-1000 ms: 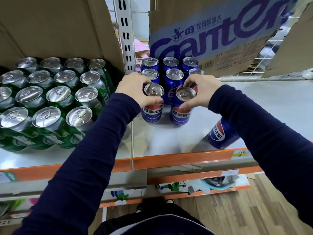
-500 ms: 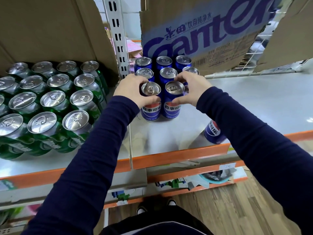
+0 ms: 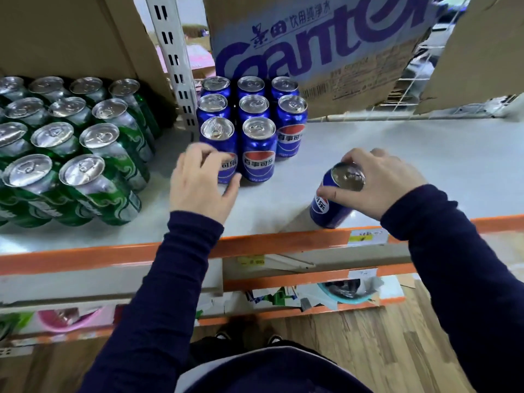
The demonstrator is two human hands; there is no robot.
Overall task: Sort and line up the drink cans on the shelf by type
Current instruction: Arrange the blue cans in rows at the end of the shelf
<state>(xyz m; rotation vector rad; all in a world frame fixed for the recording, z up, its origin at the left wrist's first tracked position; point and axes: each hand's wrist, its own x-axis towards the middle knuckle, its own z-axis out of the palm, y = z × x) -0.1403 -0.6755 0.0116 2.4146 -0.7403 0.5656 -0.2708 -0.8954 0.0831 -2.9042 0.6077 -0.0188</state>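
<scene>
While our right hand (image 3: 380,185) grips the rim of the stray blue can (image 3: 326,208) at the near edge of the shelf (image 3: 283,205), our left hand (image 3: 198,185) hovers open beside the blue block (image 3: 258,154), whose near-right slot looks unfilled.

The left hand (image 3: 202,182) is hovering palm down over the shelf (image 3: 425,154), fingers loosely curled and blurred. The right hand (image 3: 380,184) is gripping a blue can (image 3: 326,207) by its top, fingertips around the rim, near the shelf's front edge.
</scene>
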